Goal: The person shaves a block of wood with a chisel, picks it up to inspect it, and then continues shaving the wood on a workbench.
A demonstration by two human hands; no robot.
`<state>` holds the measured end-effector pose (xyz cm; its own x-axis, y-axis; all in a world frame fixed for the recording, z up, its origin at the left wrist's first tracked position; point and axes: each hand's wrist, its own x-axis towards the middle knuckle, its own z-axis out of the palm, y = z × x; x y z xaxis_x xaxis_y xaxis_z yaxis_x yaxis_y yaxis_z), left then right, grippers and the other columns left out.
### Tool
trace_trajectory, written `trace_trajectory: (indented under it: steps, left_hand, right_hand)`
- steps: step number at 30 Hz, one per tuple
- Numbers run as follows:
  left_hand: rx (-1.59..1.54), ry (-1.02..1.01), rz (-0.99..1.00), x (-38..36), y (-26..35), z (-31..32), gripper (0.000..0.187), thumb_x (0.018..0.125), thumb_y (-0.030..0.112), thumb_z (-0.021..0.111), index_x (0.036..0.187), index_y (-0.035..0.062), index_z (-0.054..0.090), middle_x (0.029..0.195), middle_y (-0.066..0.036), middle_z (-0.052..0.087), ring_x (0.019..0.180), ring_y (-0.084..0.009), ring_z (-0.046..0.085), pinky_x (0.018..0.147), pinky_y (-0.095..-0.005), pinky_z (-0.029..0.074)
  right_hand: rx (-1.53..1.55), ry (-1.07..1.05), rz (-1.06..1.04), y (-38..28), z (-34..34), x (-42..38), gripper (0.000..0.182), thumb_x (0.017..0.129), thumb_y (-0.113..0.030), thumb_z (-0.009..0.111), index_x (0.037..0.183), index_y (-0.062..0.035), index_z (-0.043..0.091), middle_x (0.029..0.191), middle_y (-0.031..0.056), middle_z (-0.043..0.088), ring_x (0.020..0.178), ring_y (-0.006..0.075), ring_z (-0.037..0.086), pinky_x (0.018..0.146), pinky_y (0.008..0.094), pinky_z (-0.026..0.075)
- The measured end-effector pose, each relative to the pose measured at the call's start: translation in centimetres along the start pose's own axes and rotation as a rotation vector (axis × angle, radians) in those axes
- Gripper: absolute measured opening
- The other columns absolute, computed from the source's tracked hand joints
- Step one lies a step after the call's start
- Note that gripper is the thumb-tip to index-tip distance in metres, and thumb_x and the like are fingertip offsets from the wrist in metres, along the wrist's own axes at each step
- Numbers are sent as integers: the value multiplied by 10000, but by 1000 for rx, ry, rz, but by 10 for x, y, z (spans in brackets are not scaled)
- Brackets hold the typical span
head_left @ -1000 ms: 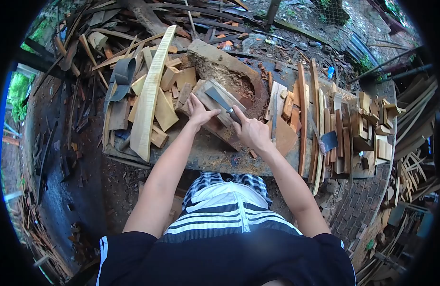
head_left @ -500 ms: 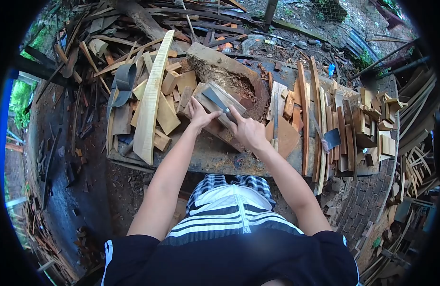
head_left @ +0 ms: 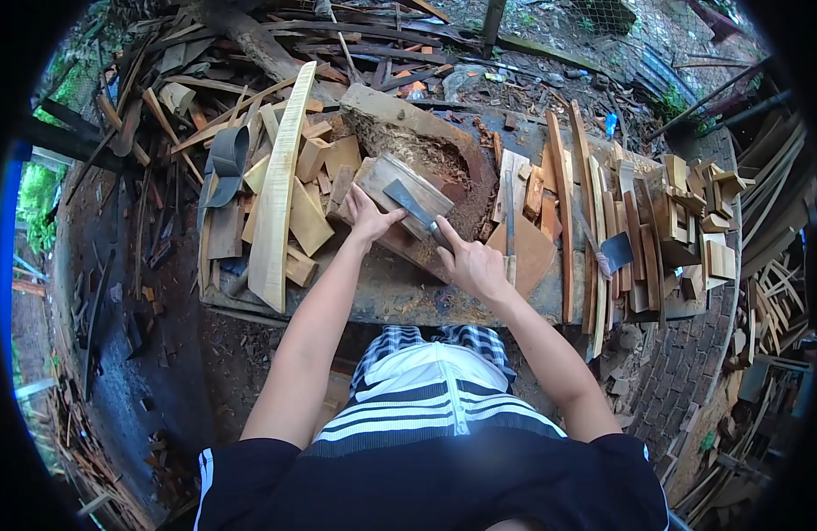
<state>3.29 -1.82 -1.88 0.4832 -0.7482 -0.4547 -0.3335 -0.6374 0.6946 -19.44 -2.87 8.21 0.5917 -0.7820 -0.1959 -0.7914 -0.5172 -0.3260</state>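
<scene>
A flat metal blade [head_left: 406, 198] with a dark handle lies slanted over a greyish wooden block [head_left: 428, 182] at the middle of the bench. My right hand [head_left: 473, 264] is closed round the handle, its index finger stretched along it. My left hand [head_left: 369, 215] presses on the block's left end, fingers on the wood and thumb pointing toward the blade. Under the block lies a longer piece of wood [head_left: 413, 253]. Just behind is a thick, rough slab [head_left: 382, 115] with a hollow full of shavings.
A long pale board [head_left: 283, 195], small wood blocks [head_left: 312, 225] and a curled grey sheet [head_left: 227, 164] lie at the left. Long strips [head_left: 560, 212], a wooden panel [head_left: 525, 257] and stacked pieces [head_left: 674, 221] stand at the right. Scrap wood [head_left: 284, 35] is heaped behind.
My right hand has moved slightly right and down, drawing the blade along the block in the same direction. My left hand remains on the block. The view has shifted a little.
</scene>
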Motion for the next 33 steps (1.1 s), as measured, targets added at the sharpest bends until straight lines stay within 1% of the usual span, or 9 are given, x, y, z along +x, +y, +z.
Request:
trace_trajectory:
  steps: [2,4,7,11,15,17,22,29,33]
  left_hand:
    - [-34,-12,-6,-3,4,-2,1464,605,522,873,1494,-52,-139,1601,-233,-84,1488,-323,-126,1214,-406,23]
    - [-22,-15,-7,-4,2,-1,1470,601,528,874,1494,-50,-140,1600,-237,-78,1488,-324,-125,1214,-407,24]
    - [-4,-14,-2,-3,6,-4,1476,596,535,875,1497,-45,-140,1600,-239,-68,1489,-325,-122,1214,-409,27]
    - [-4,1,3,-2,3,-3,1457,607,511,875,1499,-42,-135,1601,-236,-75,1488,-329,-119,1215,-410,27]
    - [-30,-9,12,-7,4,-1,1441,617,494,875,1499,-43,-130,1601,-234,-77,1488,-332,-114,1215,-411,31]
    - [-35,3,21,-7,6,-3,1437,621,487,875,1499,-42,-133,1600,-237,-77,1489,-333,-107,1215,-413,32]
    - [-9,4,15,-3,3,-1,1440,626,487,872,1493,-48,-145,1596,-249,-75,1489,-335,-105,1215,-411,34]
    - [18,-17,15,-2,5,-5,1441,631,507,864,1495,-43,-148,1598,-243,-77,1489,-329,-111,1214,-411,26]
    - [0,-14,11,-7,7,-5,1438,632,501,866,1496,-43,-147,1598,-240,-79,1489,-323,-120,1213,-410,16]
  right_hand:
    - [7,2,2,-5,4,14,579,914,-368,562,1460,-272,397,713,203,681,665,371,691,587,488,549]
    - [-8,83,-34,-14,12,37,580,915,-365,556,1462,-265,392,741,202,690,678,364,695,597,486,551]
    - [-23,60,-43,-13,8,41,587,916,-367,551,1469,-265,381,765,204,695,695,366,697,608,480,552]
    - [-33,-45,-8,-4,-5,22,587,917,-371,547,1470,-267,379,773,208,695,705,373,697,622,477,551]
    - [-22,-30,10,1,-9,22,580,918,-379,547,1467,-280,387,762,215,690,705,381,692,630,490,541]
    - [-23,-11,-32,2,-12,22,588,915,-379,555,1469,-279,385,751,223,684,700,383,690,623,488,541]
    - [3,-65,19,7,-11,-3,552,924,-373,545,1448,-269,410,760,206,691,712,380,695,625,495,548]
    - [6,59,-29,-13,9,54,566,930,-395,531,1460,-261,381,773,201,698,726,390,695,625,502,549]
    - [-36,-5,-29,-2,-6,21,568,925,-386,543,1458,-259,392,764,203,694,700,376,695,593,475,547]
